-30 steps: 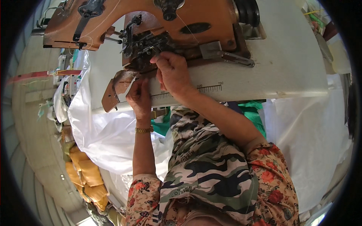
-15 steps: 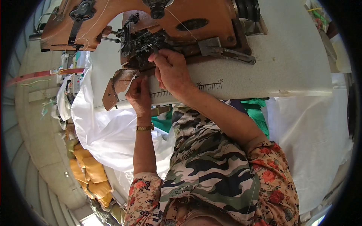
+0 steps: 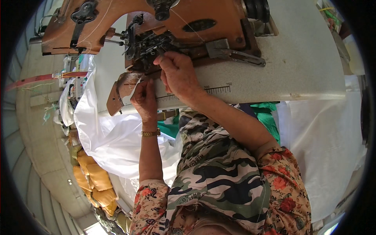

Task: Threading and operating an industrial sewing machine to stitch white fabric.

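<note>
**Bare right hand (image 3: 180,76) at the dark metal mechanism (image 3: 152,45) of an orange-brown sewing machine (image 3: 211,11); bare left hand (image 3: 145,100) close by**

The sewing machine stands on a flat, off-white tabletop (image 3: 297,74), across from the person; the dark metal mechanism, a cluster of small black parts, lies exposed at the machine's near side, left of its middle. The right hand is curled, thumb and forefinger drawn together at the mechanism's near edge; whether they pinch a small part or only touch one cannot be told. The left hand, nearer the person than the machine, has its fingers bent inward, fingertips close together; it is just beside a brown, angular plate (image 3: 117,94) at the machine's near left; whether it grips anything is too small to tell.

A thin white thread (image 3: 186,22) slants over the machine's body toward a grey metal block (image 3: 217,47) at its near right; a black ribbed wheel (image 3: 256,11) sits at the machine's right end; a black printed scale (image 3: 217,89) runs along the machine's near side, partly covered by the right hand. Smooth white sheeting (image 3: 113,137) hangs to the machine's near left; a gold-coloured wristwatch (image 3: 150,133) circles the left wrist; a camouflage-patterned cloth apron (image 3: 223,184) covers the person, facing the machine.
</note>
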The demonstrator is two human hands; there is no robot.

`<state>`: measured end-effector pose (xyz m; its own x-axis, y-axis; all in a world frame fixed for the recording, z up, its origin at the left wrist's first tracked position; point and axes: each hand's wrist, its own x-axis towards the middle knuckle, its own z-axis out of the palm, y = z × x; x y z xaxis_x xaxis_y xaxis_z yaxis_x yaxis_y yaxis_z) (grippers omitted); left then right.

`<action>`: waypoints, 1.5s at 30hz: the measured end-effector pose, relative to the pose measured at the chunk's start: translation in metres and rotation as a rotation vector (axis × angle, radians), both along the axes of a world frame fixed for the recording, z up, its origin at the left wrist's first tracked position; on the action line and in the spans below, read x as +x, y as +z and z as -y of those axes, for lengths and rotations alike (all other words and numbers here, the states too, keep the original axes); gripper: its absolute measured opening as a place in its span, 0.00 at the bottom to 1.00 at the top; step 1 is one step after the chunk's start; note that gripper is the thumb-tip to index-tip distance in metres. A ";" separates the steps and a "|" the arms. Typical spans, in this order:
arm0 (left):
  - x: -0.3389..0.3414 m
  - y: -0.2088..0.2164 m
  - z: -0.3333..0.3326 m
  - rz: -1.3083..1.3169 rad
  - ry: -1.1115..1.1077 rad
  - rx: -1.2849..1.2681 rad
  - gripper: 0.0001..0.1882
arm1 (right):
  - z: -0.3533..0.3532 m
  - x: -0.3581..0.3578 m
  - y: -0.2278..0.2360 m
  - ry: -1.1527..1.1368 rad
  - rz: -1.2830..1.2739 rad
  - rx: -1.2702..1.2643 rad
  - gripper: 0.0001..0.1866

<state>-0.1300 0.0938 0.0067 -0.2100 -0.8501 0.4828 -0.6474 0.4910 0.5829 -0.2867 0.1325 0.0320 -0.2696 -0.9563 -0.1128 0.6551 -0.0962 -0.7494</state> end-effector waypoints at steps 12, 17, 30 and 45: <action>0.000 -0.001 0.002 -0.014 -0.015 -0.001 0.05 | 0.001 -0.001 -0.001 0.019 -0.026 0.016 0.11; 0.002 0.002 0.000 0.001 0.040 0.062 0.05 | -0.001 0.000 0.004 0.045 0.010 0.027 0.11; 0.003 -0.003 0.002 -0.038 -0.016 0.029 0.06 | -0.004 -0.004 0.003 0.048 0.012 0.007 0.11; -0.001 -0.003 0.001 -0.038 0.003 0.012 0.06 | 0.005 0.000 0.000 0.033 -0.022 0.027 0.12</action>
